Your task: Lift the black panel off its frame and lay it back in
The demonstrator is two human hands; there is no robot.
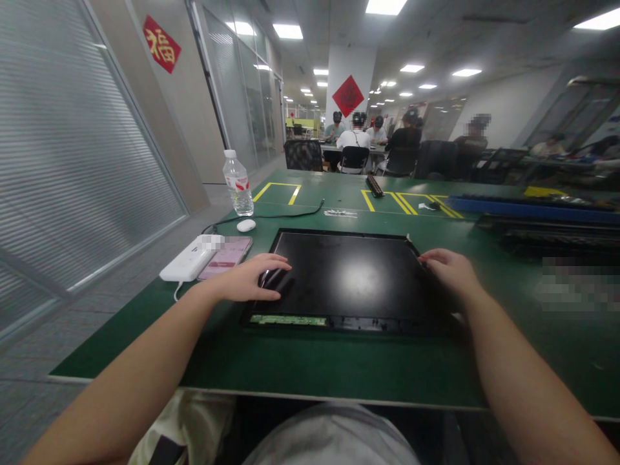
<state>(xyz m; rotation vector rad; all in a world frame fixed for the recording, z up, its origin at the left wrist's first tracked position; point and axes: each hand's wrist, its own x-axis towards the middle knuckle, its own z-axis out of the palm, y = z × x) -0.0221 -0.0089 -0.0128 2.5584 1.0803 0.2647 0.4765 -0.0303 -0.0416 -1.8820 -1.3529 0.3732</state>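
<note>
A black display panel (pixel 358 278) in a thin dark frame lies flat on the green table, glossy, with a light reflection at its middle. Along its near edge runs an exposed green circuit strip (pixel 288 320). My left hand (pixel 256 278) rests over the panel's left edge, thumb and fingers apart. At the right edge, my right hand (pixel 450 271) has its fingertips together on the frame near the far right corner; part of its grip is hidden. A small pale tab (pixel 408 237) stands at that corner.
To the left are a white power bank (pixel 186 258), a phone (pixel 227 257), a white earbud case (pixel 246 225), a black cable (pixel 290 214) and a water bottle (pixel 238 187). Long dark strips (pixel 542 229) and a blue one (pixel 523 206) lie at right. People sit farther back.
</note>
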